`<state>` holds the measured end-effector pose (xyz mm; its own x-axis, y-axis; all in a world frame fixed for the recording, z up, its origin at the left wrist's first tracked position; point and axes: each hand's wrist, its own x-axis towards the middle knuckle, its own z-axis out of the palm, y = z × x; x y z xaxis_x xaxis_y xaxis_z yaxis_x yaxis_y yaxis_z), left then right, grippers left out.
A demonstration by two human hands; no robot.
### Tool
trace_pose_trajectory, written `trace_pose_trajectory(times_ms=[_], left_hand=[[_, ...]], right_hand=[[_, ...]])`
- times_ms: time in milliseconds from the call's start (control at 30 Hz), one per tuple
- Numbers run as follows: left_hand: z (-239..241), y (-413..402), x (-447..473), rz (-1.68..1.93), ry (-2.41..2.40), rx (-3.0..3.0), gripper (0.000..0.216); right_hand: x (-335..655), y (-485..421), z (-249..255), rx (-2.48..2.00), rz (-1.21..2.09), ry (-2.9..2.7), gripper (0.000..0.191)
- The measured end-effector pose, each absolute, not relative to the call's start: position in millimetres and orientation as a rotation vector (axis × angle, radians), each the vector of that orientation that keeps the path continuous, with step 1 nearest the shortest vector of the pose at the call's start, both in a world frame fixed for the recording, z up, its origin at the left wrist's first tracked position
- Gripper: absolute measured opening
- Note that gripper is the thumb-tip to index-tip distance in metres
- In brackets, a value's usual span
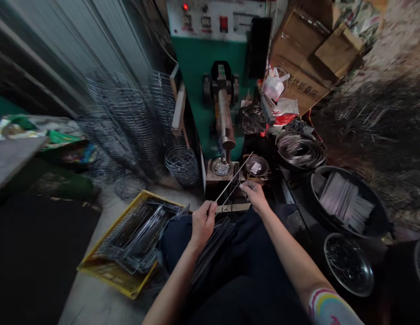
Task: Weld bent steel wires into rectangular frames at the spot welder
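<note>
Near the middle of the view, my left hand point(203, 221) is closed around a thin metal rod point(233, 175) that slants up and to the right. My right hand point(254, 196) pinches the upper end of a second, darker wire point(227, 197), which runs down towards my left hand. Both hands are above my lap, where a bundle of dark metal rods point(214, 246) lies. Just beyond them stands a green spot-welding machine point(192, 81), its cylindrical arm point(226, 119) pointing down at a small round dish point(220, 167). Another dish point(258, 166) sits right of it.
A yellow crate point(113, 277) holding bent wire frames stands on the floor at left. Behind it rise stacks of wire baskets point(128, 122). On the right are a black tub point(375, 221) of metal rods, a basin point(348, 264) of small parts, and a cardboard box point(297, 58).
</note>
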<state>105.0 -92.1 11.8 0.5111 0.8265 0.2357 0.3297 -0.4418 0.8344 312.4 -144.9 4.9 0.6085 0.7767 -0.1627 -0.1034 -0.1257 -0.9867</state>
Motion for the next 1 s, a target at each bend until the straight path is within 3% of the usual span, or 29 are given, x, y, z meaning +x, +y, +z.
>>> trace_pose_trajectory(times_ms=[167, 1000], left_hand=[[14, -92, 96, 0.873, 0.984, 1.966, 0.030], [8, -76, 107, 0.957, 0.962, 1.909, 0.026]], right_hand=[[292, -120, 5, -1.345, 0.963, -0.500, 0.028], [296, -90, 13, -1.157, 0.946, -0.451, 0.029]])
